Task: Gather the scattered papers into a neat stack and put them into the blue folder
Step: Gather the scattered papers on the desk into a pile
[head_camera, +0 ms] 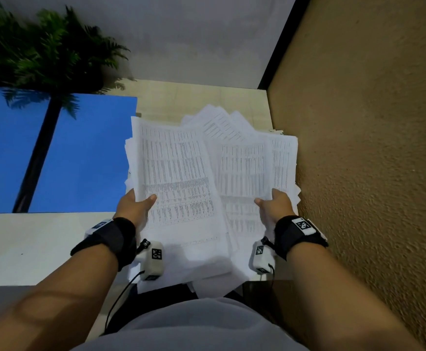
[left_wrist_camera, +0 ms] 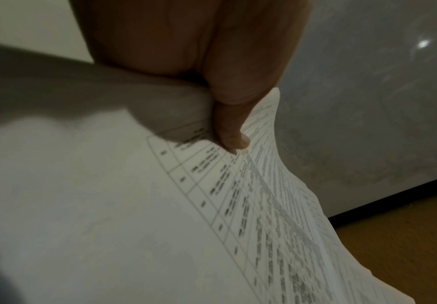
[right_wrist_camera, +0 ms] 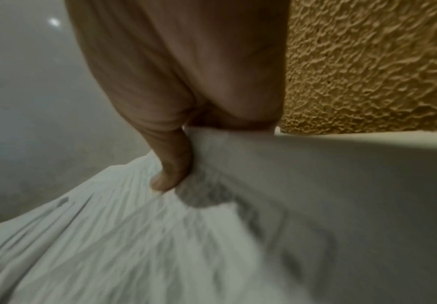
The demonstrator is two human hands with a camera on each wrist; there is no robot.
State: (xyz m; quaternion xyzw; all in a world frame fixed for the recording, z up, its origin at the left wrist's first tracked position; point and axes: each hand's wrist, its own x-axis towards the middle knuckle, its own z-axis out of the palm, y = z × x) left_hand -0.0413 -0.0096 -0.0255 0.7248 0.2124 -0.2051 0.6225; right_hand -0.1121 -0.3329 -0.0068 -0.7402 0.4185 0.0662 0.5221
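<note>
Over the table's [head_camera: 42, 239] right end, beside the blue folder [head_camera: 85, 158], the left hand [head_camera: 133, 207] and right hand [head_camera: 279, 206] each pinch the fanned, floppy papers [head_camera: 206, 173], light yet slippery, best gripped at opposite side edges.

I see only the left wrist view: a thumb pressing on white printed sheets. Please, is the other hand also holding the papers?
Observer: Yes. The right hand grips the right side of the white printed papers, thumb on top.
Operator: Are the papers already one neat stack?
Observer: No. In the head view they fan out unevenly, corners at different angles.
Operator: Where is the folder?
Observer: The flat blue folder lies open on the pale table, to the left of the left hand. No sheets are in it.
</note>
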